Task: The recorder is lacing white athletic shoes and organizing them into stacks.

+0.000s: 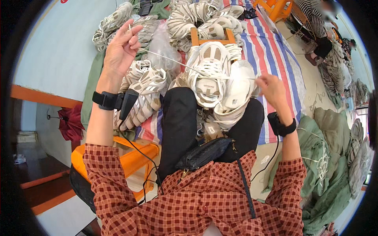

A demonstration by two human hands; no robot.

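Note:
A white and tan sneaker (210,59) stands in front of me between my knees, toe pointing away, with its laces partly threaded. Its white shoelace (167,59) stretches out to both sides. My left hand (124,49) is raised at the upper left, fingers pinched on one length of it. On the right, my right hand (271,90) pinches the other length, drawn nearly level across the shoe. Beside this sneaker leans a second white shoe (238,88), its pale insole facing up.
Rows of similar sneakers (187,19) lie ahead on a striped sheet (275,70), and more shoes (147,88) sit at my left. An orange stool (78,157) is by my left side. Green sacks (315,157) lie at right. Another person (315,19) sits at the far right.

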